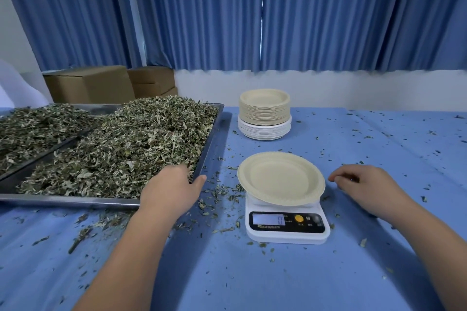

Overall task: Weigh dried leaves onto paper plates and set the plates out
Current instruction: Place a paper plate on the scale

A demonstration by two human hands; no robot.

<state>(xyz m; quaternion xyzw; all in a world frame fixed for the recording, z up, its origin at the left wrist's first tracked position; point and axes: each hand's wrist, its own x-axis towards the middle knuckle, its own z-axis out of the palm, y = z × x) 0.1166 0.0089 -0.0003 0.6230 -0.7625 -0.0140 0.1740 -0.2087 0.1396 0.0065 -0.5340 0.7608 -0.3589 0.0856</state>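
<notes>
Dried leaves (131, 144) lie heaped in a wide metal tray (75, 201) on the left side of the table (252, 280), which wears a blue cloth and runs across the whole view. Blue curtains (328, 12) hang along the far wall. A second tray (38, 159) of the same leaves sits just left of the first, and cardboard boxes (91, 84) stand behind both.

Far of centre stands a stack of paper plates (264, 113), tan ones on top of white ones. Nearer, a white kitchen scale (286, 232) shows 0 on its display, and a single tan paper plate (280, 179) sits on its platform, overhanging it on all sides.

The left hand (169, 189) lies palm down at the tray's near right corner, thumb out over the rim, fingers sunk in the leaves; whether they grip any I cannot tell. The right hand (364, 184) is just right of the scale, fingers loosely curled, holding nothing.

Leaf scraps (219, 192) litter the cloth, thickest between tray and scale.
</notes>
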